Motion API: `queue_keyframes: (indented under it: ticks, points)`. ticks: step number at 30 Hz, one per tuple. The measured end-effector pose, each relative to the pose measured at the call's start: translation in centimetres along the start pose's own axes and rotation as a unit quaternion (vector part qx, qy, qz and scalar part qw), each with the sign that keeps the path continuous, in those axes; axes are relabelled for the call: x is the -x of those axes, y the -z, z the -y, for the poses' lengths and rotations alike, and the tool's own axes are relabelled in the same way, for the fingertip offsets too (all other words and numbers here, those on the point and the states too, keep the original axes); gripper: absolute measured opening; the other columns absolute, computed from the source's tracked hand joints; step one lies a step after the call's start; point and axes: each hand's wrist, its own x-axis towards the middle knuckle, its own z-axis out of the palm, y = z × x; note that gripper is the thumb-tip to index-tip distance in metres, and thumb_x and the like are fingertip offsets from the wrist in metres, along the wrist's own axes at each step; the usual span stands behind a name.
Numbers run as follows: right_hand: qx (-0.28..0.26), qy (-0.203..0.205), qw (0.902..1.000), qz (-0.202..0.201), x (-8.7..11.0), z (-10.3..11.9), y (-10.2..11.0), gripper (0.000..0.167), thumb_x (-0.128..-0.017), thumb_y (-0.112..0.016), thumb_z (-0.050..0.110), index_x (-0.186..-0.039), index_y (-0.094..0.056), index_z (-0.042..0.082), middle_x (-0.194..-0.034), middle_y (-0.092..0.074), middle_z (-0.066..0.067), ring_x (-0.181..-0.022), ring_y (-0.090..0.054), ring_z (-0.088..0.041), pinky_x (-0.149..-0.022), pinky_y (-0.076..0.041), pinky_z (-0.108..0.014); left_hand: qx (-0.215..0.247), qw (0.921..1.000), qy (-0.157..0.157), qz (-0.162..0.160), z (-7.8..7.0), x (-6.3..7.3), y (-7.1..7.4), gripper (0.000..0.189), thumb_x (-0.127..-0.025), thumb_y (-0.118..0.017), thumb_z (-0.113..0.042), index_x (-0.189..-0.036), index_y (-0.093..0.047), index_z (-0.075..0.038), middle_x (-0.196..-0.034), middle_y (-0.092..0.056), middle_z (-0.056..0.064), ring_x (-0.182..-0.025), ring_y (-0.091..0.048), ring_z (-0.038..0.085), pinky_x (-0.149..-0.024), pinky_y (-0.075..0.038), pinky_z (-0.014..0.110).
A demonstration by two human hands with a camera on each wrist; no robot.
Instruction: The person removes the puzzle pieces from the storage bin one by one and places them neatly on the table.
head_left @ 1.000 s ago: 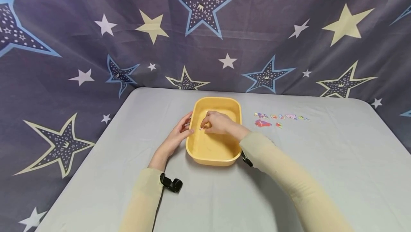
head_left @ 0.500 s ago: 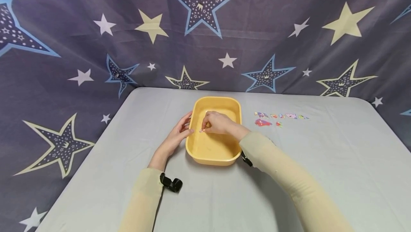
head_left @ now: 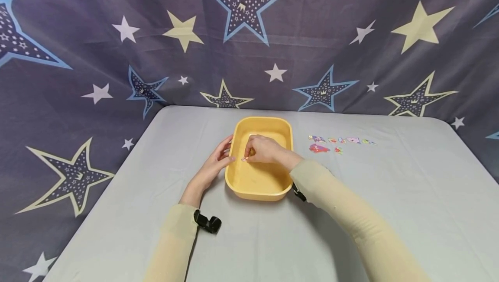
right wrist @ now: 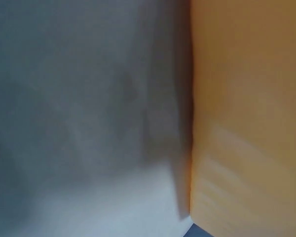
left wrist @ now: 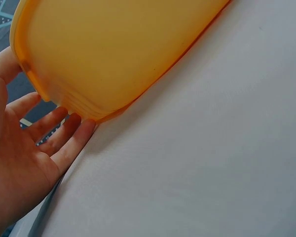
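Observation:
A yellow plastic basin [head_left: 259, 191] stands on the grey-covered table. My left hand [head_left: 212, 167] holds its left side, thumb over the rim and fingers against the outer wall; the left wrist view shows those fingertips [left wrist: 89, 127] at the basin's lower corner. Inside the basin, my right hand [head_left: 265, 148] is bent down with fingertips together, pinching a small pink-and-white sticker [head_left: 244, 159] close over the floor. Most of that sticker is hidden by the fingers. The right wrist view shows only the basin's outer wall [right wrist: 251, 118] and the table, not the hand.
Right of the basin, several small colourful stickers lie in two rows, among them a red one [head_left: 319, 148] and a pink one [head_left: 353, 140]. A dark star-patterned curtain [head_left: 249, 56] hangs behind the table [head_left: 390, 195] and along its left side.
The right fingertips have shifted slightly inside the basin, with the small sticker showing a little lower beside them. The left hand and the stickers on the table stay in place.

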Motion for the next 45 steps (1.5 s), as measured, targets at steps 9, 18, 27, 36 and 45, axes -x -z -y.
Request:
queue_keyframes:
  ticks: [9, 18, 27, 36, 45]
  points:
    - [0.014, 0.011, 0.9998, 0.003, 0.2, 0.1, 0.0, 0.008, -0.073, -0.069, 0.024, -0.080, -0.067, 0.022, -0.087, -0.051, 0.008, -0.081, -0.047, -0.010, -0.070, -0.038, -0.024, 0.003, 1.0000, -0.003, 0.002, 0.1, 0.0, 0.0, 0.067, -0.087, -0.050, -0.011, -0.146, -0.020, -0.023, -0.144, -0.027, 0.018, -0.126, -0.034, 0.035, -0.100, -0.031, 0.045]
    - [-0.002, 0.004, 0.9999, 0.011, 0.4, 0.2, 0.6, 0.008, -0.072, -0.069, 0.022, -0.079, -0.066, 0.022, -0.078, -0.058, 0.011, -0.074, -0.052, -0.006, -0.070, -0.041, -0.023, 0.003, 1.0000, 0.000, -0.002, 0.1, -0.1, 0.0, 0.068, -0.086, -0.051, -0.011, -0.145, -0.021, -0.024, -0.144, -0.027, 0.017, -0.127, -0.034, 0.035, -0.102, -0.029, 0.047]
    - [-0.022, 0.012, 0.9996, -0.015, 1.3, -0.2, 1.3, 0.011, -0.072, -0.068, 0.021, -0.082, -0.066, 0.022, -0.077, -0.061, 0.011, -0.073, -0.053, -0.005, -0.068, -0.042, -0.022, -0.005, 1.0000, 0.008, -0.003, -0.2, 0.0, 0.0, 0.067, -0.087, -0.049, -0.010, -0.146, -0.020, -0.023, -0.144, -0.027, 0.017, -0.127, -0.034, 0.034, -0.102, -0.029, 0.047]
    - [-0.034, 0.024, 0.9983, -0.041, 2.6, -0.4, 2.5, 0.014, -0.077, -0.066, 0.020, -0.090, -0.070, 0.018, -0.084, -0.060, 0.006, -0.078, -0.055, -0.007, -0.072, -0.043, -0.023, -0.001, 1.0000, 0.005, -0.005, -0.1, 0.0, 0.0, 0.066, -0.087, -0.049, -0.010, -0.145, -0.021, -0.023, -0.144, -0.027, 0.016, -0.125, -0.035, 0.031, -0.100, -0.031, 0.045]
    - [-0.070, 0.030, 0.9929, -0.092, 4.3, -1.2, 3.6, 0.013, -0.078, -0.065, 0.019, -0.089, -0.070, 0.017, -0.084, -0.061, 0.005, -0.078, -0.056, -0.012, -0.068, -0.044, -0.024, -0.004, 1.0000, -0.002, -0.003, -0.2, 0.1, -0.1, 0.066, -0.088, -0.048, -0.010, -0.146, -0.020, -0.023, -0.144, -0.027, 0.016, -0.125, -0.036, 0.033, -0.096, -0.035, 0.041]
